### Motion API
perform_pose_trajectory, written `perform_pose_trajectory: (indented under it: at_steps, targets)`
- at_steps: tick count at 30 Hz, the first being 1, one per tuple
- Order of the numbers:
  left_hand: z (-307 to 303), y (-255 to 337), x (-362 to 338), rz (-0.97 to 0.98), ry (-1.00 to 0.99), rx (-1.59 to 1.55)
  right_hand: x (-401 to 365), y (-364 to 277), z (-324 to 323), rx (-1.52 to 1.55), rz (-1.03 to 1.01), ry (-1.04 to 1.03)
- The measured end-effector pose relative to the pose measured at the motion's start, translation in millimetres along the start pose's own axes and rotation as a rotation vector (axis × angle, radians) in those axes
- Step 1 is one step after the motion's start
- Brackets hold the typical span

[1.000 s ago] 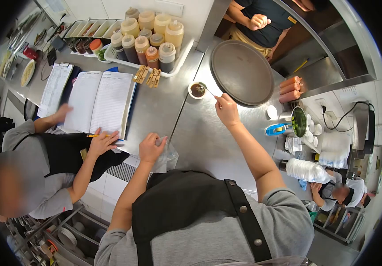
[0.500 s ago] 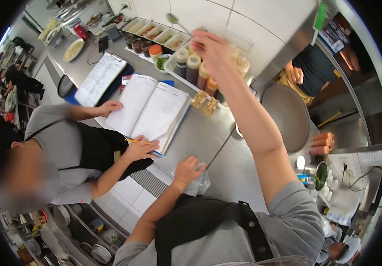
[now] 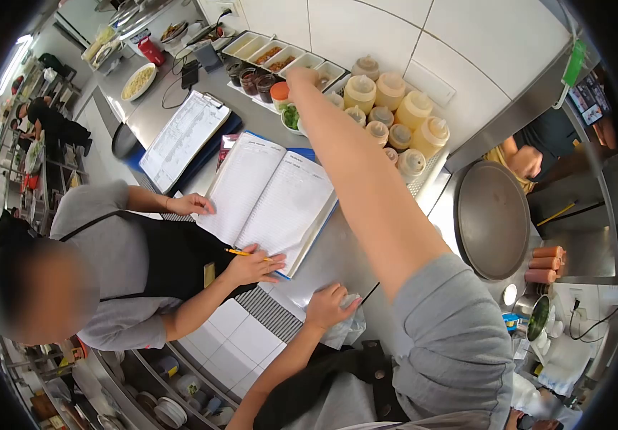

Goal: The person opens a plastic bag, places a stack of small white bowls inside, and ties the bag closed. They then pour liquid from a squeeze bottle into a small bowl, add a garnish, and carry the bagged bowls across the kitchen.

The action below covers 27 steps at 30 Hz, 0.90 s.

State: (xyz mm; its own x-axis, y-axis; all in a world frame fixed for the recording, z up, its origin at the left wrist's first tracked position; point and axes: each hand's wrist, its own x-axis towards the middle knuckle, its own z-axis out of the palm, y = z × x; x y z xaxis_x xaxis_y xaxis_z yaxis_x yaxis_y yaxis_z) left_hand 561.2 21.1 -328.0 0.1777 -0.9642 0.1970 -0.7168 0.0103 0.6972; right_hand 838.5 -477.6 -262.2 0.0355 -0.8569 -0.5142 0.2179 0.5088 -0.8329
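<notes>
At the back of the counter (image 3: 327, 258), right hand (image 3: 302, 75): arm at full stretch, fingers curled down over the row of condiment trays (image 3: 273, 56); whether the grip held anything could not be told. Left hand (image 3: 329, 304): at the near counter edge, grip closed on a crumpled clear plastic bag (image 3: 348, 330). Beside the right forearm: squeeze bottles (image 3: 393, 107), capped, upright, crowded together; a small bowl of greens (image 3: 291, 117) just below the hand. Step in hand, as judged: the reach to the trays, with the bag pinned at the edge. Any pick or drop there would call for a steady wrist and a forearm held off the bottle tips. Further out: open ledger (image 3: 269, 193), a co-worker's hand (image 3: 253, 266) with pencil (image 3: 239, 251) resting on it; clipboard (image 3: 183, 136) beyond; round dark pan (image 3: 494, 218) to the right.
</notes>
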Motion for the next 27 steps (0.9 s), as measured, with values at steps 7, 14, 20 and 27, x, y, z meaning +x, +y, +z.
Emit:
perform_pose_trajectory:
  at_steps: [7, 14, 20, 27]
  targets:
    - [8, -9, -5, -0.052, -0.037, 0.017, -170, 43, -148, -0.068, -0.336, -0.767]
    - [29, -19, -20, 0.013, 0.028, -0.195, -376, 96, -477, -0.734, -0.456, -0.784]
    - [33, -26, 5, -0.182, -0.001, -0.505, -484, 147, -679, -0.581, -0.453, -0.075]
    - [98, 108, 36, 0.124, -0.379, -0.432, -566, 213, -888, -0.276, -0.394, 1.075]
